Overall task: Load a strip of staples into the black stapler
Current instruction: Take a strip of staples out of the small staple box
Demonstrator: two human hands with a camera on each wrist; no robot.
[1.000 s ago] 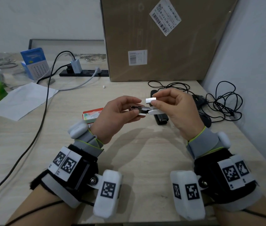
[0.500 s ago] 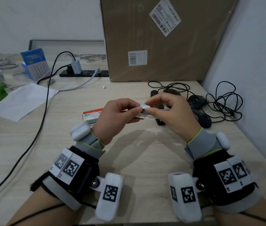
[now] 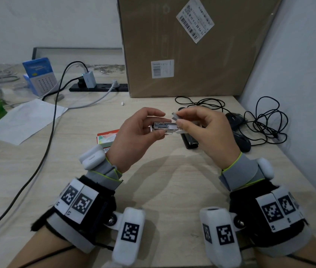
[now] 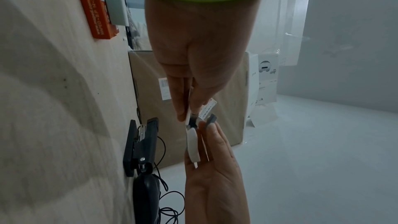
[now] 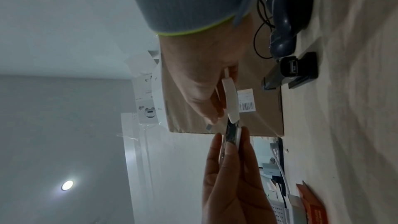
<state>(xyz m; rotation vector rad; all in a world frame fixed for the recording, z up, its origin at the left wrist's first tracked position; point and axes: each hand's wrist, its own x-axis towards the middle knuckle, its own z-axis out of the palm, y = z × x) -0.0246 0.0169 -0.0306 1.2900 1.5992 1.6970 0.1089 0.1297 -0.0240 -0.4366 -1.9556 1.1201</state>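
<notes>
Both wrists carried black straps with white tag-marked camera blocks, nearest the viewer, above the pale wood counter point(image 3: 153, 190). Left hand point(image 3: 134, 132) was raised off the counter, thumb and fingers curled in a grip round a small white stapler point(image 3: 163, 128), its metal magazine exposed and facing up. Right hand point(image 3: 205, 132) met it from the other side: thumb and forefinger pinched a short grey strip of staples point(image 3: 175, 116) just above the open magazine, while the lower fingers steadied the white stapler's swung-out lid point(image 4: 192, 144). Whether the strip touched the magazine, could not tell. Just beyond the hands the black stapler point(image 3: 189, 139) lay flat on the counter, partly hidden under the right hand, untouched; the left wrist view showed it hinged partly open point(image 4: 143, 142). To its left, an orange-and-green staple box point(image 3: 106, 139) lay behind the left wrist. To the right, two dark computer mice point(image 3: 240, 140) and a tangle of black cable point(image 3: 265, 120). Farther left, a sheet of white paper point(image 3: 23, 120) under a dark cord. At the back, a black power strip point(image 3: 99, 87) with a grey charger, a blue desk calendar point(image 3: 40, 76), and a large cardboard box point(image 3: 192, 55) leaning against the wall.
</notes>
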